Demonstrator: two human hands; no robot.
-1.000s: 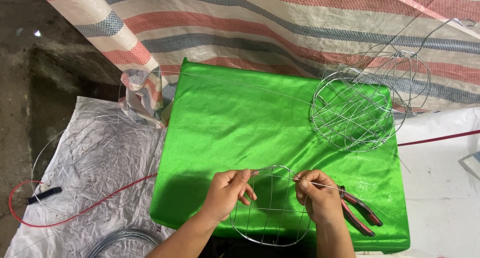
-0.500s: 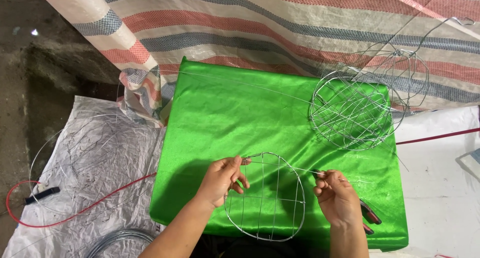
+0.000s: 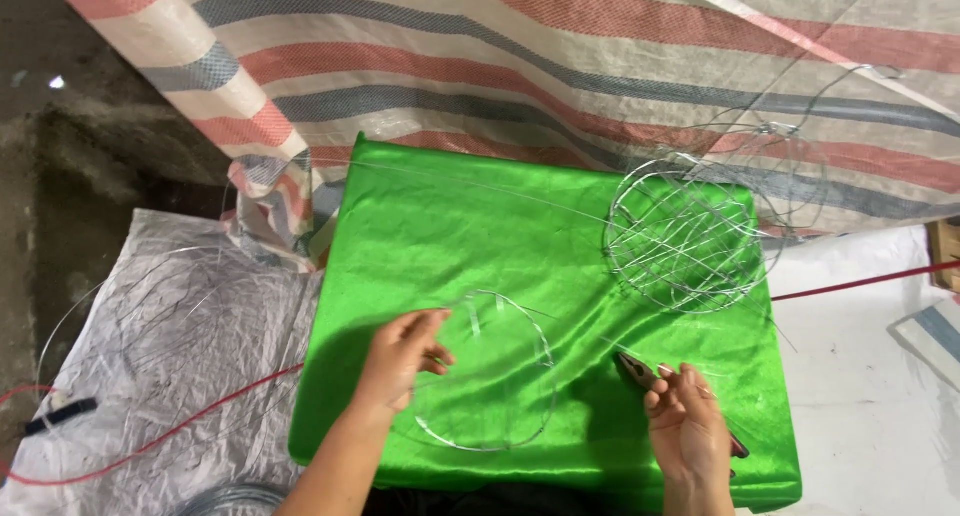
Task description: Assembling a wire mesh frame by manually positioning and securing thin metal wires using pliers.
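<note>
My left hand (image 3: 400,356) grips the left rim of a round wire frame (image 3: 490,376) that lies tilted over the shiny green cloth (image 3: 480,236). My right hand (image 3: 688,426) is off the frame, to its right, fingers closing around the handles of a pair of pliers (image 3: 640,372) with dark red grips; the plier tip points up-left toward the frame. The rest of the pliers is hidden under my hand.
A pile of finished wire frames (image 3: 690,236) sits at the cloth's far right corner. A striped tarp (image 3: 600,66) hangs behind. Crumpled grey plastic sheet (image 3: 170,326) with loose wire and a red cable (image 3: 180,431) lies left; a white sheet (image 3: 870,376) lies right.
My right hand let go of the frame's right side and dropped to the pliers on the cloth. My left hand kept its hold and the frame shifted slightly left.
</note>
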